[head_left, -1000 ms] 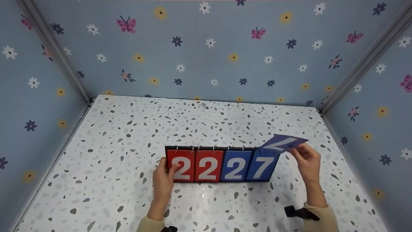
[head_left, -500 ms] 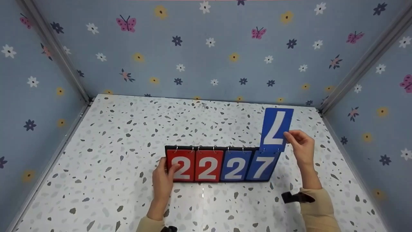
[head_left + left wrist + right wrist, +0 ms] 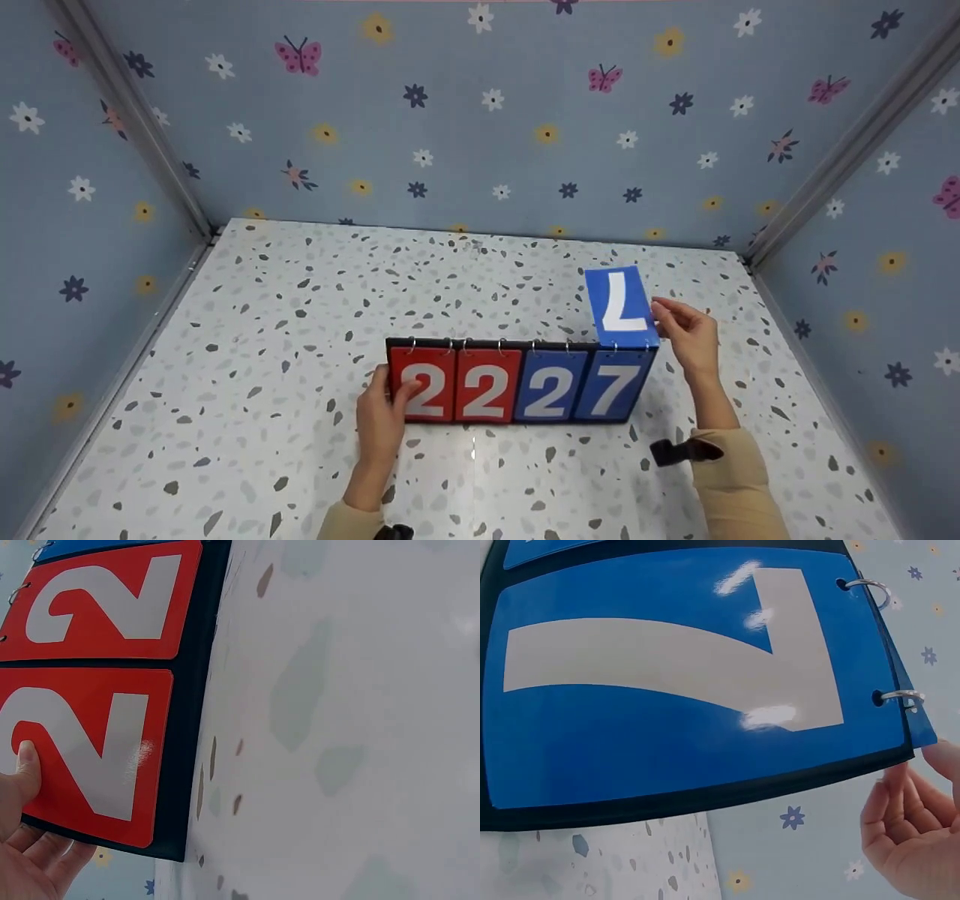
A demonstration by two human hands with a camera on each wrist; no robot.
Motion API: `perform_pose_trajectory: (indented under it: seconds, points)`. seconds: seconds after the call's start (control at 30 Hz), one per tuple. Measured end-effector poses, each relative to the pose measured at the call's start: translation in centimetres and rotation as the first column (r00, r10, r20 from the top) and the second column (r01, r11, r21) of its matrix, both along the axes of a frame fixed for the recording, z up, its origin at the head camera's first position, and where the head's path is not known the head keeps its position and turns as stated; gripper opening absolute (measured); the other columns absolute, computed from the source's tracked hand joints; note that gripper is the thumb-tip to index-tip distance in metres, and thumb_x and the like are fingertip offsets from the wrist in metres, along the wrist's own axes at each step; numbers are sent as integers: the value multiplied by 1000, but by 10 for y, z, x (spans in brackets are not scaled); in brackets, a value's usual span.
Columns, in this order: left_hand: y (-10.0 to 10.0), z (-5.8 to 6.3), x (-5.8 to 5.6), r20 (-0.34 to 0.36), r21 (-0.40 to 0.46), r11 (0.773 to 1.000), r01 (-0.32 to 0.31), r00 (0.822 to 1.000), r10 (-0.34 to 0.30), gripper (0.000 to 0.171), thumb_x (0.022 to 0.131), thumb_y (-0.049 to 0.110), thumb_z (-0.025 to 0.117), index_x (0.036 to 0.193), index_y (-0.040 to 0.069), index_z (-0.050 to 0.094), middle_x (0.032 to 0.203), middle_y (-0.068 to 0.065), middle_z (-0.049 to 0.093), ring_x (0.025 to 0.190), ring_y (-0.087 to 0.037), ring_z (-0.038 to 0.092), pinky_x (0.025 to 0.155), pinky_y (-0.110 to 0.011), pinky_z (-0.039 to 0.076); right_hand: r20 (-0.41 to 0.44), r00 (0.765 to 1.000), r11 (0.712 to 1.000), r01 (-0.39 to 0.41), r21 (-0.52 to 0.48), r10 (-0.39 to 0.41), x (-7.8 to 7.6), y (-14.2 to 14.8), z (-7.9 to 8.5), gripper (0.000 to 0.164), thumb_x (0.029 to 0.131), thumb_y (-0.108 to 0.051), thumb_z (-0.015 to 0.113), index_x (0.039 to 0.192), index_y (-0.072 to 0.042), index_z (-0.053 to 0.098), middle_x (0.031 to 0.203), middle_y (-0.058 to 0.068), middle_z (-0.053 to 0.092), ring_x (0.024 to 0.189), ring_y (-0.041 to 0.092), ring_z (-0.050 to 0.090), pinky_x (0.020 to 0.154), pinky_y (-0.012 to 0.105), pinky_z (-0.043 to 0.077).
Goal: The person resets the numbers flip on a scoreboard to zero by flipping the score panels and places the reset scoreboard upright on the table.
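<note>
A flip scoreboard (image 3: 514, 388) stands tilted on the speckled table, showing red 2, red 2, blue 2 and blue 7. My left hand (image 3: 380, 416) grips its left end, thumb over the first red card (image 3: 90, 750), other fingers behind the board. At the right end, a blue number card (image 3: 619, 306) is turned up over the rings, its 7 upside down. The thumb and fingertips of my right hand (image 3: 691, 337) pinch that card's right edge. From the right wrist view, the front blue 7 card (image 3: 682, 735) hangs on two metal rings (image 3: 900, 696).
White speckled tabletop (image 3: 337, 285) surrounds the scoreboard. Blue flowered panels (image 3: 480, 135) enclose it at the back and both sides, with grey metal posts (image 3: 142, 127) in the corners.
My right hand has lifted the blue card up and over the rings, then shifted left and back with it. My left hand and the board have stayed put.
</note>
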State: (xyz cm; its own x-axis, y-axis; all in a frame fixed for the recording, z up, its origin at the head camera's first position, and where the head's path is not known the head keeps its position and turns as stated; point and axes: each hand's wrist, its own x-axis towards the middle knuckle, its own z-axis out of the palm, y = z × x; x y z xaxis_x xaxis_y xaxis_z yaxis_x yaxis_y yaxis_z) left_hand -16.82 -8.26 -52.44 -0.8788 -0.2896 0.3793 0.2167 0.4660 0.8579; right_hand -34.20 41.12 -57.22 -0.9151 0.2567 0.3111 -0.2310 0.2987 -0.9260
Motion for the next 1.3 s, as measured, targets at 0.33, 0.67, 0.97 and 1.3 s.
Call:
perform_pose_trajectory:
  seconds: [0.33,0.67,0.97,1.3]
  points:
    - [0,-1,0,-17,3,1000,2,1000,-2,33,77,22,70,100,4,55,93,-8,65,81,-14,60,69,-34,49,-106,979,985,-174,19,175,72,-41,60,22,89,-17,59,105,-4,66,92,10,67,72,19,65,64,24,51]
    - [1,0,-1,4,12,1000,-6,1000,6,32,78,22,69,100,4,55,92,-8,65,80,-15,60,68,-34,49,-199,970,983,161,83,-142,150,-109,120,19,82,-4,65,97,6,64,89,16,64,74,8,60,62,14,45]
    - [2,0,0,12,10,1000,-3,1000,3,33,77,22,69,101,4,54,93,-8,65,80,-15,60,69,-34,49,-252,954,986,161,-33,-164,162,-119,87,24,74,-4,73,95,2,64,86,12,63,75,9,58,63,14,44]
    - [1,-1,0,20,6,1000,-3,1000,3,34,78,21,69,103,4,54,95,-8,65,83,-16,60,72,-35,49,-156,964,967,233,101,-216,177,-135,80,29,70,1,75,95,8,62,87,19,63,71,6,58,62,14,46]
